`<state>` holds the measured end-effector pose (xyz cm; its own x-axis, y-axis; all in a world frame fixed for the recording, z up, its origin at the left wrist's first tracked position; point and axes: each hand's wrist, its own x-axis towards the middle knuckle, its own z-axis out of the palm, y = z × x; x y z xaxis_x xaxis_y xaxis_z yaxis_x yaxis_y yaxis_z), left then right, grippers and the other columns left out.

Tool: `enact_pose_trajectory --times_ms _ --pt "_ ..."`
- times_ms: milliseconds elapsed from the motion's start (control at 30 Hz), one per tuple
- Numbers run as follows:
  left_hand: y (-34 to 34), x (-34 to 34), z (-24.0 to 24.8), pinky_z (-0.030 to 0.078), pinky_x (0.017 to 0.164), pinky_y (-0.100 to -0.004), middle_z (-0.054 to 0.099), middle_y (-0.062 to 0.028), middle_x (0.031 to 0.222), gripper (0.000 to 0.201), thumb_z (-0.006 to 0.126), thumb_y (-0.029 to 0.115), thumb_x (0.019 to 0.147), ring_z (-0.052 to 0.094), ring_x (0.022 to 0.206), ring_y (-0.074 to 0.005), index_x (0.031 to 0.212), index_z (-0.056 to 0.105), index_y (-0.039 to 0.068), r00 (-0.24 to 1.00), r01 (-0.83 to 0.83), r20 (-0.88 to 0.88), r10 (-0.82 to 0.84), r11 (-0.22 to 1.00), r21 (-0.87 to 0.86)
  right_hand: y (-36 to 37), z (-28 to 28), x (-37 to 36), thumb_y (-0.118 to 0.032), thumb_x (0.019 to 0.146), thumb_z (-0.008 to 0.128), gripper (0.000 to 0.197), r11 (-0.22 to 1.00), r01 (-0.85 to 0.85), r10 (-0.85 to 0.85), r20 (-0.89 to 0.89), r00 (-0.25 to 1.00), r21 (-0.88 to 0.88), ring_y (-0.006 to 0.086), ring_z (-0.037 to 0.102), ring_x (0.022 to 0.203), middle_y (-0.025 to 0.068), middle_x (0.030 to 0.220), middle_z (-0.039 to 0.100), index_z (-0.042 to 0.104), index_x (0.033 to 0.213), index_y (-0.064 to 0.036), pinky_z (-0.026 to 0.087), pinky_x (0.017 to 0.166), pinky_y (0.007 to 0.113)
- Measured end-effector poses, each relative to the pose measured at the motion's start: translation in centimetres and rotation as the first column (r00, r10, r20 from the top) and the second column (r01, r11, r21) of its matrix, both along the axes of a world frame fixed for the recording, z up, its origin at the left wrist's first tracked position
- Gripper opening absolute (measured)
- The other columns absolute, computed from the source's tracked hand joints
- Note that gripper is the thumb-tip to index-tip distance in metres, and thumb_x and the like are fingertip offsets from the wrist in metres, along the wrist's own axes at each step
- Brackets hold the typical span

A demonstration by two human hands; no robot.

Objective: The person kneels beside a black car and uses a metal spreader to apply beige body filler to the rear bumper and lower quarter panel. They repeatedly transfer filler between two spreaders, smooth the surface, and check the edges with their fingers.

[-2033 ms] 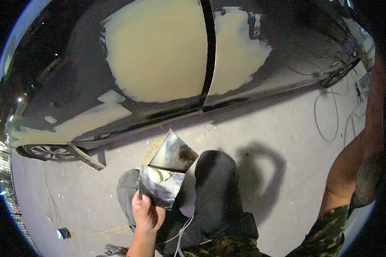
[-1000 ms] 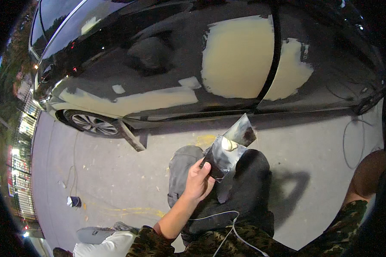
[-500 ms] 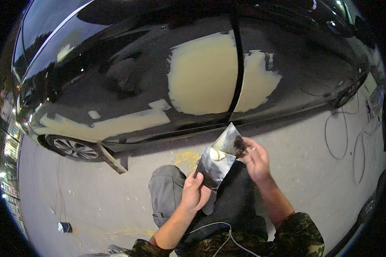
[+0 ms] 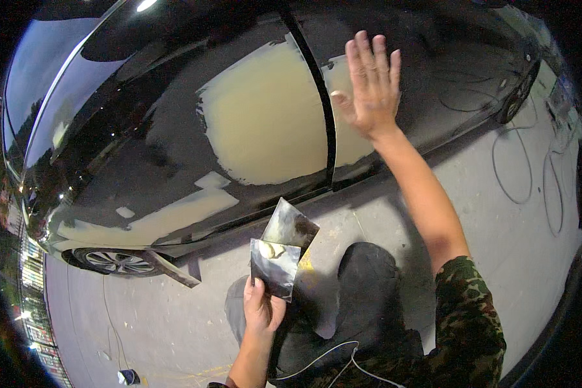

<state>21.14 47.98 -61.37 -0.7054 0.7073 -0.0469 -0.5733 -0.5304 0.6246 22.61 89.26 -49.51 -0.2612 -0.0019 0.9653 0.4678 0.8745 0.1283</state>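
The right hand [image 4: 371, 97] has risen to the dark car [image 4: 155, 149], whose larger cream patch [image 4: 271, 119] lies left of a smaller patch [image 4: 347, 142]. Spread, grasping nothing, it covers part of that; contact is unclear. Low before the car, the left hand's [image 4: 263, 309] grip clasps the front plate [image 4: 279, 279], overlapping the rear plate [image 4: 292, 225]; pale paste [image 4: 267, 249] tops the front.

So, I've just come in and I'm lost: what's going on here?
Someone's left hand holds a plate with a pale blob on it, a second plate sticking out behind. Their right hand is spread open before a pale patch on a dark car; whether it touches is hard to tell. A larger patch lies left, across a seam.
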Motion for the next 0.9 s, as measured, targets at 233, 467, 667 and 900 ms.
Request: enact_pose_trajectory --times_ms 233,467,667,900 --pt "-1.2 -0.5 -1.0 0.046 0.113 -0.048 0.057 -0.0142 0.142 0.044 0.057 0.018 0.105 0.057 0.13 -0.0284 0.143 0.043 0.002 0.998 0.017 0.053 -0.019 1.0 0.026 -0.8 -8.6 -1.6 -0.062 0.105 0.027 0.08 0.995 -0.073 0.068 -0.066 0.995 -0.07 0.0364 0.008 0.158 0.0112 0.171 0.018 0.026 0.162 -0.0066 0.003 0.124 0.062" --pt "-1.1 -0.6 -0.6 0.049 0.109 -0.0438 0.059 -0.0131 0.137 0.045 0.058 0.021 0.105 0.061 0.125 -0.0271 0.143 0.044 0.002 0.999 0.038 0.029 -0.036 0.998 -0.053 -1.5 -18.6 -1.5 -0.061 0.103 0.037 0.081 0.995 -0.049 0.047 -0.021 0.999 -0.084 0.0385 0.008 0.158 0.0115 0.172 0.013 0.022 0.163 -0.0075 0.008 0.123 0.066" --pt "-0.5 -0.3 -0.6 0.051 0.106 -0.0416 0.06 -0.0136 0.136 0.046 0.06 0.023 0.104 0.063 0.122 -0.0271 0.142 0.044 0.002 0.999 0.017 0.029 -0.014 0.993 -0.115 -5.2 -17.8 2.0 -0.057 0.1 0.049 0.081 0.984 -0.064 0.078 0.081 0.994 -0.165 0.0402 0.016 0.156 0.0145 0.168 0.026 0.031 0.159 -0.0043 0.014 0.12 0.068" --pt "-0.3 -0.3 -0.9 0.047 0.111 -0.0461 0.059 -0.015 0.137 0.048 0.062 0.02 0.103 0.06 0.127 -0.0285 0.142 0.043 0.0 0.995 0.093 0.047 -0.09 0.994 -0.064 -1.2 -7.6 -2.5 -0.059 0.104 0.039 0.082 0.992 0.034 -0.02 0.116 0.993 -0.119 0.0392 0.012 0.157 0.0165 0.169 0.02 0.026 0.16 -0.0009 0.008 0.124 0.062"
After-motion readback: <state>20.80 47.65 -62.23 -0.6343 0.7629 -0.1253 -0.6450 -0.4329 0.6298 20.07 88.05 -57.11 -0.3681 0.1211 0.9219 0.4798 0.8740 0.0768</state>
